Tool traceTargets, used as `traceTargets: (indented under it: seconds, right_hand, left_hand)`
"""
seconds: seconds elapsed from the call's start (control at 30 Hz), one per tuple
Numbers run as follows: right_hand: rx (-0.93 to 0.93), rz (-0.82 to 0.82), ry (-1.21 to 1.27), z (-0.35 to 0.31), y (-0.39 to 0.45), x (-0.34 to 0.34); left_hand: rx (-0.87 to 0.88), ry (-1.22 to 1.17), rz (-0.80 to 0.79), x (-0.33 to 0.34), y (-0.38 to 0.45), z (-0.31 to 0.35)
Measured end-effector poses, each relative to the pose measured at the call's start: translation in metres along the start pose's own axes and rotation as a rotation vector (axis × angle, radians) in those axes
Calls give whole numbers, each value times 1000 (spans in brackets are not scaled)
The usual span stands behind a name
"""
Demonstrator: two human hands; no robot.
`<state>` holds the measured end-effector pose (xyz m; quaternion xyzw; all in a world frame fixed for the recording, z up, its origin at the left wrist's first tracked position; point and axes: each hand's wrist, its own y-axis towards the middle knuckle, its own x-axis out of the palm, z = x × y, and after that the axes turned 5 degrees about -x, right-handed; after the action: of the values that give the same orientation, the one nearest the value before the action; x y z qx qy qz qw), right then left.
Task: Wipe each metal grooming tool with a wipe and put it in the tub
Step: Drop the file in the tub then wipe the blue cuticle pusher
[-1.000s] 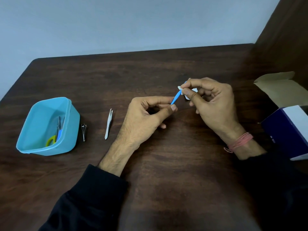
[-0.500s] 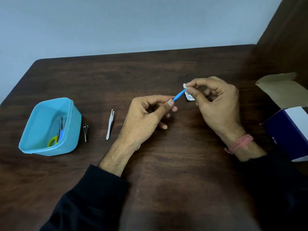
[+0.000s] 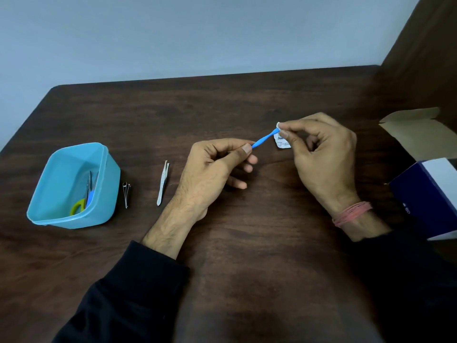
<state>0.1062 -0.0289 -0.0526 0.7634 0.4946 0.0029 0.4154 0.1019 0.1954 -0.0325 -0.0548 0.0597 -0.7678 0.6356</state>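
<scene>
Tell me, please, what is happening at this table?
A person is cleaning a blue-handled tool: the left hand pinches one end, and the right hand holds a small white wipe around the other. Tweezers and a nail clipper lie beside the blue tub, which already holds some tools.

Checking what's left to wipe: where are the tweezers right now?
In the head view the tweezers lie flat on the table, left of centre, between the nail clipper by the blue tub and the left hand, touching neither.
</scene>
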Motion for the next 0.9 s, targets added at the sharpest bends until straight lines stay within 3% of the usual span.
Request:
traceTargets:
  seconds: [0.6,0.9]
  right_hand:
    - [-25,-21,37,-3,1,-2]
    - [109,13,151,7,2,1]
  left_hand:
    - [16,-49,9,-2,2,-2]
    - [120,80,19,2,3,-11]
